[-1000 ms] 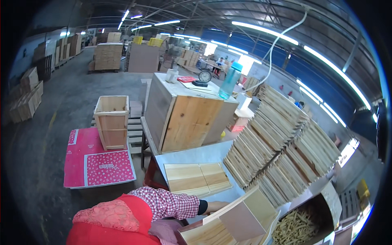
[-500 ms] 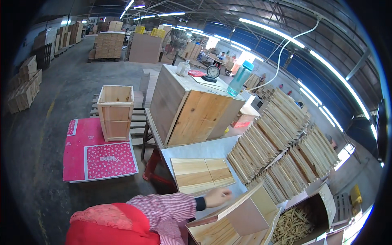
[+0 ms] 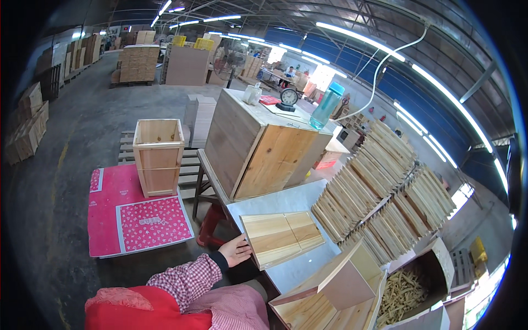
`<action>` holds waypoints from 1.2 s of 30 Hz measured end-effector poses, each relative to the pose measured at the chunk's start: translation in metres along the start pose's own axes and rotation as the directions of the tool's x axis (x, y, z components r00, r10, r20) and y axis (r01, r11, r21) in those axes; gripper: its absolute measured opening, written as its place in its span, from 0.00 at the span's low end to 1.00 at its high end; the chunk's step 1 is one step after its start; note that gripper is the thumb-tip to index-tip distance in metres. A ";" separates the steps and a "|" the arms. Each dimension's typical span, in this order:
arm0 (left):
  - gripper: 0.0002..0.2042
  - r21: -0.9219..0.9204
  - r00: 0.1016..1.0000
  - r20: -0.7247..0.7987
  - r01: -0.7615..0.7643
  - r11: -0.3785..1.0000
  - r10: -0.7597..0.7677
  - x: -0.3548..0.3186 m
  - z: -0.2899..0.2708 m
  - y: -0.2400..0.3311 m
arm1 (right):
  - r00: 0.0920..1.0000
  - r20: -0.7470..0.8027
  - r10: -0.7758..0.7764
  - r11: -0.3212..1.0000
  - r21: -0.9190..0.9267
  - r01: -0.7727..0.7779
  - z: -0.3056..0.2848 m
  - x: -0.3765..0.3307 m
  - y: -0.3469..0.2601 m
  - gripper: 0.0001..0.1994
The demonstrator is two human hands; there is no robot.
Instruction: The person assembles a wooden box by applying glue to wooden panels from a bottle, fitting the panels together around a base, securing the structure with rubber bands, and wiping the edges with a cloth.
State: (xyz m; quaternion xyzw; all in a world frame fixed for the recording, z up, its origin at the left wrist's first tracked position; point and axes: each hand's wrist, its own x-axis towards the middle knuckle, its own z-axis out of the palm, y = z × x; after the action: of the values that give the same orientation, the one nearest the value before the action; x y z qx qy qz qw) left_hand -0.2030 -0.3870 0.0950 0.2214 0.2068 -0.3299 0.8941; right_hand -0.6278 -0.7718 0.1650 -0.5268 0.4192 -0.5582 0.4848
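My left hand (image 3: 235, 251), in a checked sleeve with a dark cuff, is at the left edge of a flat wooden panel (image 3: 275, 242). Its fingers touch that edge and appear closed on it; the far side of the grip is hidden. A thin line crosses the pale panel, which rests on the light tabletop (image 3: 294, 274) by the table's left edge. To the right of the panel, a partly assembled wooden box (image 3: 319, 297) leans with its open side toward me. My right hand is out of view.
Stacked wooden panels (image 3: 363, 187) rise behind the box, beside a bin of wood offcuts (image 3: 404, 291). A large wooden cabinet (image 3: 275, 159) at the back carries a clock (image 3: 288, 98) and a blue bottle (image 3: 327, 107). Left stands a tall wooden box (image 3: 159, 159) on pink sheeting (image 3: 110, 220).
My left hand has moved left, from near the partly assembled box to the panel's left edge. The panel has turned slightly, and the whole view has shifted a little.
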 end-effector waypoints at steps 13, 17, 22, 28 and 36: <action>0.13 -0.109 0.997 0.035 -0.071 0.992 0.075 0.030 0.018 -0.018 | 0.985 0.067 -0.162 0.986 -0.018 0.163 -0.020 -0.047 -0.029 0.27; 0.12 -0.062 1.000 0.020 0.025 0.998 -0.024 0.096 -0.013 0.003 | 0.989 0.147 -0.034 0.998 -0.046 0.041 -0.023 -0.050 -0.030 0.22; 0.12 0.113 0.959 0.282 -0.042 0.993 0.008 0.062 0.004 -0.020 | 0.962 0.245 -0.121 0.937 -0.291 0.192 -0.082 -0.054 -0.011 0.20; 0.20 -0.020 0.956 0.294 -0.017 1.000 0.022 -0.024 0.043 0.000 | 0.989 0.130 -0.062 0.948 -0.302 0.100 -0.043 -0.086 -0.052 0.25; 0.20 0.395 0.815 0.423 -0.559 0.729 0.395 -0.106 0.077 0.005 | 0.973 0.066 -0.221 0.972 -0.072 0.225 -0.017 -0.101 -0.103 0.23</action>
State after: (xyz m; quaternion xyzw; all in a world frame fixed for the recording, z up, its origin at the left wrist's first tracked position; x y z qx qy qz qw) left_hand -0.2557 -0.3719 0.2141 0.4377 -0.0941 -0.1581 0.8801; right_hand -0.6575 -0.6549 0.2460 -0.6052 0.3651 -0.5767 0.4096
